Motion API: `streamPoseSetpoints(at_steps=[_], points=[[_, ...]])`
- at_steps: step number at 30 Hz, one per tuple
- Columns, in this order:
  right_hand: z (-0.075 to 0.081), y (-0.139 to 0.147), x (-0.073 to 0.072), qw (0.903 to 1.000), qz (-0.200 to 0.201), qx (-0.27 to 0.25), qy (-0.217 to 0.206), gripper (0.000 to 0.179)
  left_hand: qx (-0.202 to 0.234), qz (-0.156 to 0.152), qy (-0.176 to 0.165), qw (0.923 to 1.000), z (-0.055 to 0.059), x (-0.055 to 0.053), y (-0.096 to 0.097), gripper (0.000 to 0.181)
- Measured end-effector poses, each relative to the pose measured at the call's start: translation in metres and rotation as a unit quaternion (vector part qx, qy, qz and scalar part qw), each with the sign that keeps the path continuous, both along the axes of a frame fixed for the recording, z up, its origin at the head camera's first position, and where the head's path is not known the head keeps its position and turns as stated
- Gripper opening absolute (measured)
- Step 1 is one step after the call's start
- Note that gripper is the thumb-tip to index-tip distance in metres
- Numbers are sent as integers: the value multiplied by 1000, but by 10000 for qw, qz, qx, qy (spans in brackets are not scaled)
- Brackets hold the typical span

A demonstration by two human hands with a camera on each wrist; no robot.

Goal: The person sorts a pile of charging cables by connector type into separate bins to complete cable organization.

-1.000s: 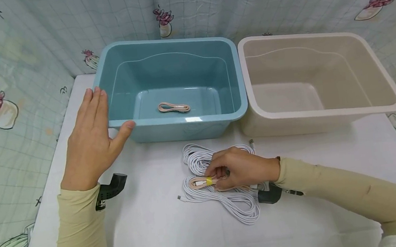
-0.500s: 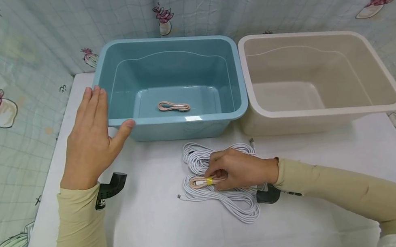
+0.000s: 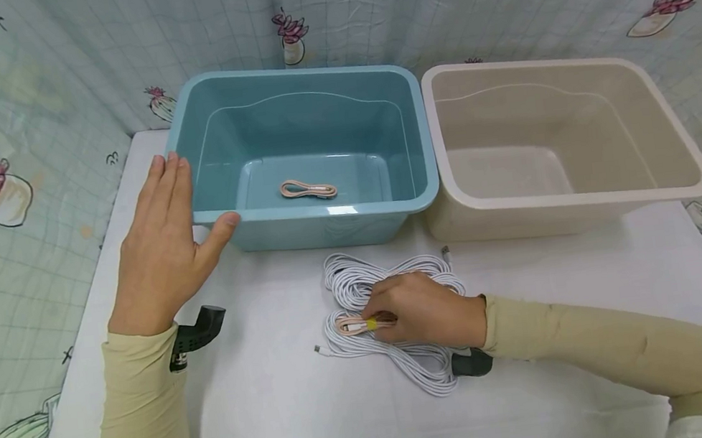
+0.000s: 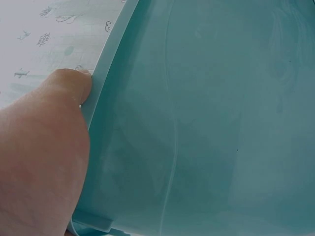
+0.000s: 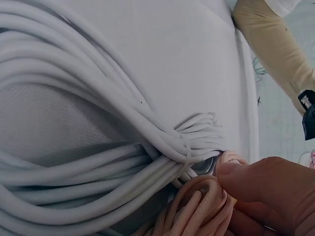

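My right hand (image 3: pixel 423 310) pinches a coiled peach cable (image 3: pixel 352 326) with a white plug and a yellow band. It lies over bundled white cables (image 3: pixel 430 375) on the white table. In the right wrist view, thumb and fingers press on the peach coil (image 5: pixel 199 209), beside the thick white loops (image 5: pixel 123 113). My left hand (image 3: pixel 157 259) rests on the left front corner of a blue bin (image 3: pixel 305 213), its fingers straight along the rim and the thumb apart. Another coiled peach cable (image 3: pixel 307 190) lies on that bin's floor.
A beige bin (image 3: pixel 573 199) stands against the right side of the blue one. Patterned curtains (image 3: pixel 352 2) hang behind the bins and along both sides of the table (image 3: pixel 295 413). A black wrist camera (image 3: pixel 204 327) sticks out beside the left wrist.
My right hand and wrist have shifted slightly left and lower, covering more of the peach cable. The left hand and both bins stay in place.
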State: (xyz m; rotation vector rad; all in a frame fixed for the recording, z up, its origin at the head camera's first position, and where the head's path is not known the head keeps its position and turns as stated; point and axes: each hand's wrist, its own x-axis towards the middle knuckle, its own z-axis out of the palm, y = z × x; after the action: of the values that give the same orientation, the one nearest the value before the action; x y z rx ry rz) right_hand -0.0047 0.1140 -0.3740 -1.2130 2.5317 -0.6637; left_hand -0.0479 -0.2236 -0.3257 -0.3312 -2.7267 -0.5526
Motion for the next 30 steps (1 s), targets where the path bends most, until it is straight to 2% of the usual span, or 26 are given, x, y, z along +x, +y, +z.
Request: streamPoseSetpoints(at_steps=[12,21,30], points=[[1,-3,8,9994,-152,162,274,19,-16,-13,-19,10000,1,0,1,87],[1,-6,9,9994,-214,82,269,12,36,-8,-7,10000,0,1,1,87],[3,-9,9,9983,-126,431,377,9,34,-9,-11,10000,1,1,1,87]])
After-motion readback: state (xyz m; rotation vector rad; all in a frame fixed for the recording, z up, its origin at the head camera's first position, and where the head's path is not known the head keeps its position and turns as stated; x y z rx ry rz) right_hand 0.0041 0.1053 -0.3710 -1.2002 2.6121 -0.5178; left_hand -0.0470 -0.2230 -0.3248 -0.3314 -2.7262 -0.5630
